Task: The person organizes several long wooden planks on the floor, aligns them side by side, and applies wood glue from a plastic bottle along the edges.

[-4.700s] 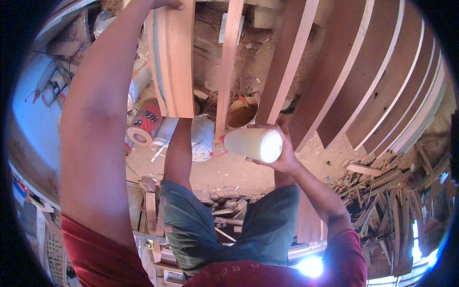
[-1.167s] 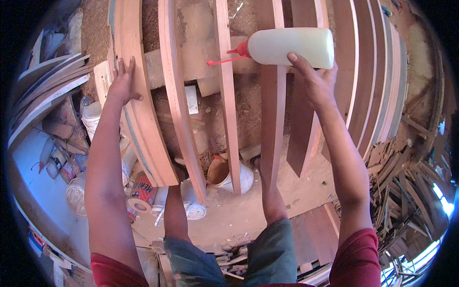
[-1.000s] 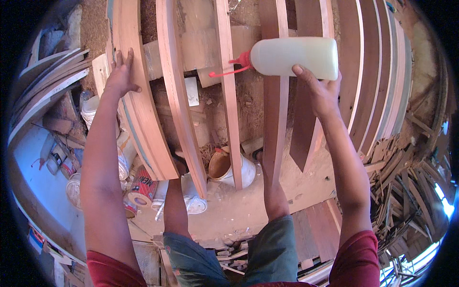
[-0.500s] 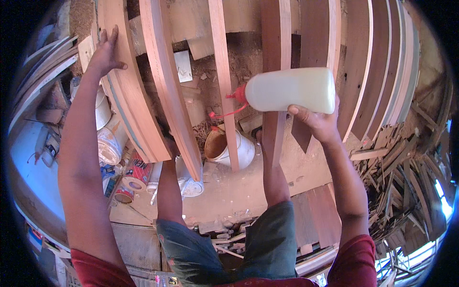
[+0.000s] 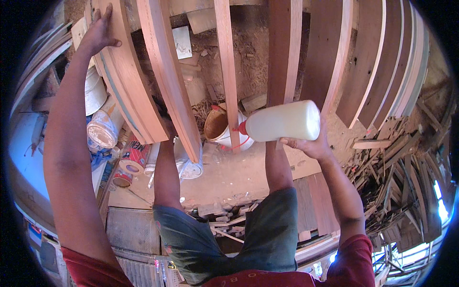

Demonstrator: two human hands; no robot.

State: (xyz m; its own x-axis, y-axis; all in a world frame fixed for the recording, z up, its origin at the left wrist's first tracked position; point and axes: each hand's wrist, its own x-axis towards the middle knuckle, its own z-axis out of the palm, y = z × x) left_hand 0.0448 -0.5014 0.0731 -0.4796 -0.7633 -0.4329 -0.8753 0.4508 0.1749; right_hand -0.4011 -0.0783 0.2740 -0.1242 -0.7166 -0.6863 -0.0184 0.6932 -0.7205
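In my right hand (image 5: pixel 311 143) is a glue bottle (image 5: pixel 284 122), whitish and translucent, lying nearly level. Its red nozzle (image 5: pixel 243 128) points left, close to the edge of a narrow wooden board (image 5: pixel 226 71); I cannot tell whether they touch. A red strap hangs from the nozzle. My left hand (image 5: pixel 99 32) rests on the broad wooden board (image 5: pixel 122 81) at the left, fingers spread and thumb out over its face. Another thick board (image 5: pixel 167 76) stands between that one and the narrow one.
More boards (image 5: pixel 330 57) stand in a row to the right. A white bucket (image 5: pixel 224 131) with a brown inside sits below the narrow board. Tubs and cans (image 5: pixel 103 131) crowd the left. Scrap wood (image 5: pixel 401 182) is heaped at the right. My legs straddle the boards' near ends.
The bottle in my right hand has come lower in view, nearer to me, with its nozzle tipped slightly down. My left hand stays on the left board, and the view has shifted.
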